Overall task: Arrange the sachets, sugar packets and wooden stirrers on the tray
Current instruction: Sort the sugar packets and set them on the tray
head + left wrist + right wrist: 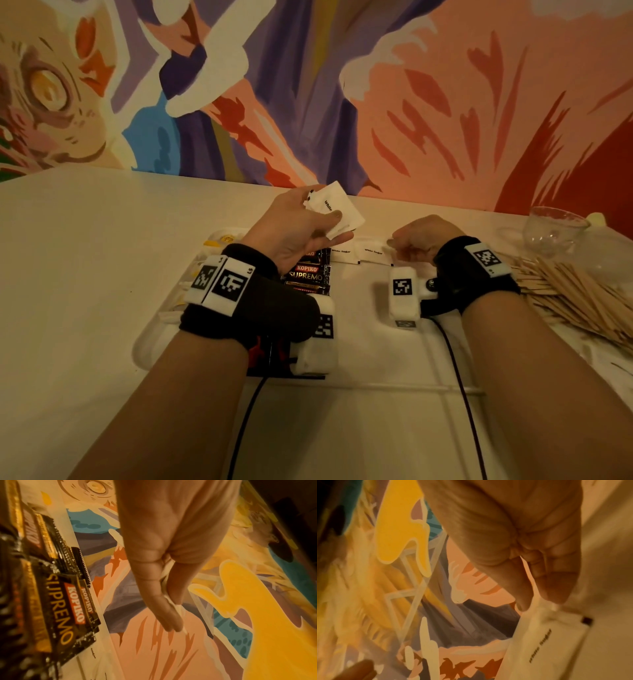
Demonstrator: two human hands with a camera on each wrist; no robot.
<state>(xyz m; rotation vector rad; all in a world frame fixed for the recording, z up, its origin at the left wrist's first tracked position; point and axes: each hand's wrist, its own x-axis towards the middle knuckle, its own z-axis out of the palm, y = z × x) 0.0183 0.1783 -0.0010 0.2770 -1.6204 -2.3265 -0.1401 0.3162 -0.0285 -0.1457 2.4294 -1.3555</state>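
Head view, nearest first: both forearms w/ black wrist straps carrying white tag blocks, over a white rectangular plastic tray (359, 356) on a white table (85, 257).

L hand (294, 229) raised above the tray's far-left part, palm turned up, thumb and fingers pinching a small stack of white paper sugar packets (337, 209) ("White" print legible). L wrist view shows only the packets' thin edge (171, 601) between thumb and fingers, but it gives the dark brown foil coffee sachets (68, 601) reading "KOPIKO SUPREMO" in full, overlapped in a stack; head view has them (308, 274) on the tray under the L hand, partly hidden.

R hand (421, 240) low at the tray's far edge, fingers curled. Head view hides its fingertips; R wrist view shows thumb and finger pinching the corner of one white sugar packet (544, 642) lying on the tray (print blurred).

Two more white sugar packets (356, 255) lie side by side on the tray betw. the hands.

Right of tray: loose pile of pale wooden stirrers (568, 294) on the table; beyond it a clear glass cup (555, 229). Far: painted wall mural (342, 85).
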